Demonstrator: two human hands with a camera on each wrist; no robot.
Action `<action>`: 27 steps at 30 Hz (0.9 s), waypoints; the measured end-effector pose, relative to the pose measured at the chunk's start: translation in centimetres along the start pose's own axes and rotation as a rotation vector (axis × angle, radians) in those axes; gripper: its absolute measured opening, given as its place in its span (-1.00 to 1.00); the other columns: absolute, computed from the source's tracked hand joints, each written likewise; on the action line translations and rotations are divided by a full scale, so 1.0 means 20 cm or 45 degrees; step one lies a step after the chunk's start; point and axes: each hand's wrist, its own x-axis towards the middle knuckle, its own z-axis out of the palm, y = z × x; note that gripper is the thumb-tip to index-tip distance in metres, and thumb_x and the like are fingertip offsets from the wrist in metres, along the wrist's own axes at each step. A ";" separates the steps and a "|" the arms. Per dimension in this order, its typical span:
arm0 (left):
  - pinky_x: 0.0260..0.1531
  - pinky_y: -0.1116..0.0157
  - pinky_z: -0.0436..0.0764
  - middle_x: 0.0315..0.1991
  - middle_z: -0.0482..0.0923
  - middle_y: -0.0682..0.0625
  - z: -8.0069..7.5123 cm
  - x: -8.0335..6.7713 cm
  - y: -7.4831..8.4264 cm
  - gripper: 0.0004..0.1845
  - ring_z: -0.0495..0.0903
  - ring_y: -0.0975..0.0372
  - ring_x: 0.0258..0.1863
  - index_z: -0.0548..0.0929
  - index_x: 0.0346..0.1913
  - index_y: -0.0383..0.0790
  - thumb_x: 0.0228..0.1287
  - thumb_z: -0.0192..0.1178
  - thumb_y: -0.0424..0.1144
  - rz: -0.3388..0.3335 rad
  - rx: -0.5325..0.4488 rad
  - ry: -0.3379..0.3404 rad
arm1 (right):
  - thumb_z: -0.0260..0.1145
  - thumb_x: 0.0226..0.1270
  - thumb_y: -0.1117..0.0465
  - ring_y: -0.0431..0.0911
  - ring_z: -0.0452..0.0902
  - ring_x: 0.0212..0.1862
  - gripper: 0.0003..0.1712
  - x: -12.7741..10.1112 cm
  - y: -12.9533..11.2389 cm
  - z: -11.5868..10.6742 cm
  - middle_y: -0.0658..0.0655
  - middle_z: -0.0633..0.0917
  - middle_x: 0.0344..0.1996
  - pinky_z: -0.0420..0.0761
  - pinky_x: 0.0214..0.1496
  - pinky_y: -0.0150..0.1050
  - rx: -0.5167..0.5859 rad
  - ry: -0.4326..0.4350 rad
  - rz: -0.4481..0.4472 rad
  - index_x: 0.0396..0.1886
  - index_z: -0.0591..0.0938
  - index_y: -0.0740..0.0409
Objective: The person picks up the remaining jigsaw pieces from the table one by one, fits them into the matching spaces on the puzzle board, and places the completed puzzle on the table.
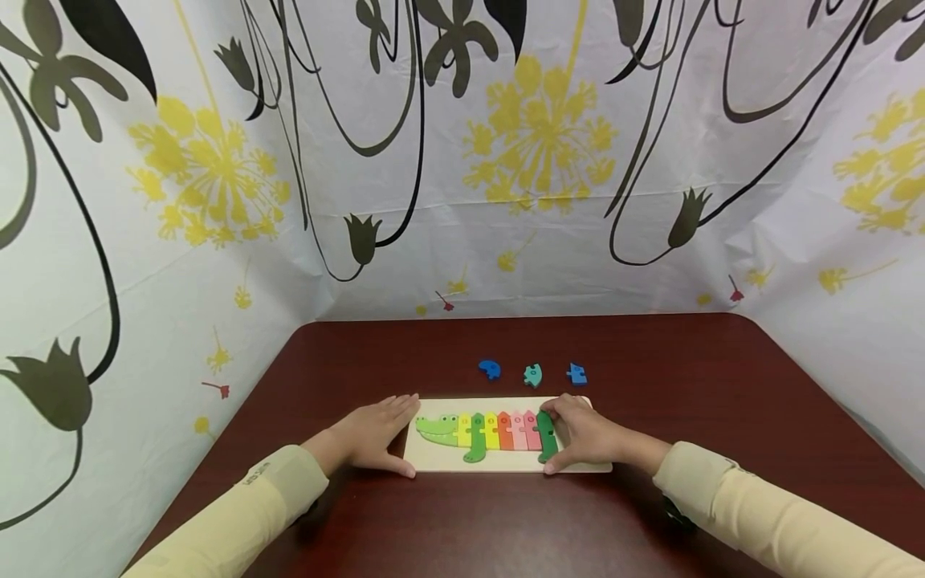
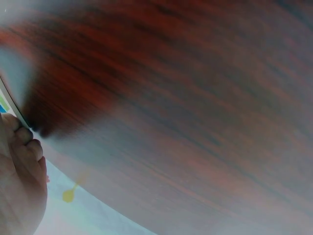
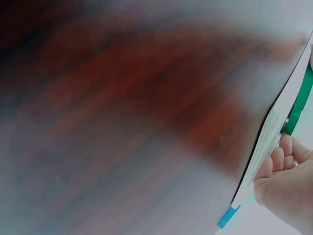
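A pale wooden puzzle board (image 1: 441, 461) lies on the dark red table (image 1: 650, 377), holding a crocodile built from green, yellow, orange, pink and dark green pieces. My left hand (image 1: 396, 437) rests flat against the board's left edge with fingers straight. My right hand (image 1: 562, 437) pinches the dark green piece (image 1: 547, 440) at the row's right end, index at its top, thumb at its foot. The right wrist view shows curled fingers (image 3: 279, 159) beside that green piece (image 3: 301, 105) and the board's edge (image 3: 274, 132). The left wrist view shows my left hand (image 2: 19, 181) by the board's corner (image 2: 7, 100).
Three loose pieces lie just behind the board: a blue one (image 1: 489, 368), a teal one (image 1: 532, 374) and another blue one (image 1: 576, 373). Flower-printed white sheets (image 1: 462, 201) wall the table at the back and both sides.
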 end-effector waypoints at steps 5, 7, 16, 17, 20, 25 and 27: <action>0.42 0.18 0.04 0.54 -0.08 -0.10 0.00 0.00 0.00 0.25 -0.06 0.12 0.50 -0.03 0.55 -0.26 0.03 -0.19 0.65 0.000 0.005 -0.003 | 0.62 -0.16 -0.17 -0.05 0.35 0.04 0.04 0.00 -0.01 -0.01 0.08 0.47 -0.02 0.49 0.10 -0.02 0.001 -0.003 -0.013 0.22 0.42 0.34; 0.42 0.18 0.05 0.54 -0.08 -0.10 0.00 0.00 0.00 0.24 -0.06 0.12 0.50 -0.03 0.55 -0.26 0.03 -0.19 0.65 -0.001 0.005 -0.002 | 0.61 -0.16 -0.18 -0.05 0.35 0.04 0.04 0.00 -0.01 -0.01 0.08 0.47 -0.02 0.50 0.09 -0.02 -0.007 -0.008 -0.017 0.22 0.42 0.34; 0.42 0.17 0.06 0.54 -0.07 -0.11 -0.01 0.00 0.01 0.25 -0.04 0.11 0.49 -0.02 0.54 -0.26 0.03 -0.18 0.65 -0.005 -0.001 -0.005 | 0.62 -0.17 -0.16 -0.02 0.34 0.04 0.04 0.00 -0.02 -0.01 0.07 0.46 -0.03 0.48 0.09 0.02 0.005 -0.022 -0.002 0.22 0.41 0.33; 0.42 0.17 0.06 0.54 -0.07 -0.11 -0.01 0.00 0.01 0.25 -0.04 0.11 0.49 -0.02 0.54 -0.26 0.03 -0.18 0.65 -0.005 0.000 -0.004 | 0.62 -0.18 -0.16 -0.02 0.34 0.04 0.04 0.00 -0.02 -0.01 0.07 0.46 -0.03 0.49 0.08 0.02 0.006 -0.020 -0.001 0.22 0.41 0.33; 0.42 0.17 0.05 0.54 -0.07 -0.11 -0.01 0.00 0.01 0.24 -0.04 0.11 0.49 -0.02 0.54 -0.26 0.04 -0.18 0.65 -0.002 0.000 -0.004 | 0.63 -0.18 -0.15 -0.02 0.34 0.04 0.05 -0.01 -0.02 -0.01 0.07 0.47 -0.03 0.49 0.09 0.02 0.009 -0.016 0.004 0.22 0.41 0.32; 0.42 0.17 0.04 0.54 -0.08 -0.12 -0.01 0.00 0.01 0.24 -0.05 0.10 0.49 -0.03 0.54 -0.27 0.04 -0.19 0.65 0.002 0.004 -0.007 | 0.63 -0.18 -0.16 -0.02 0.35 0.04 0.05 0.00 -0.02 -0.01 0.07 0.47 -0.03 0.49 0.09 0.02 0.011 -0.018 0.006 0.23 0.41 0.33; 0.42 0.17 0.05 0.54 -0.08 -0.12 -0.01 0.00 0.01 0.24 -0.04 0.10 0.49 -0.03 0.54 -0.26 0.04 -0.19 0.65 0.003 0.003 -0.005 | 0.63 -0.18 -0.16 -0.02 0.35 0.04 0.05 0.00 -0.02 -0.01 0.07 0.47 -0.03 0.49 0.10 0.02 0.009 -0.018 0.004 0.23 0.41 0.33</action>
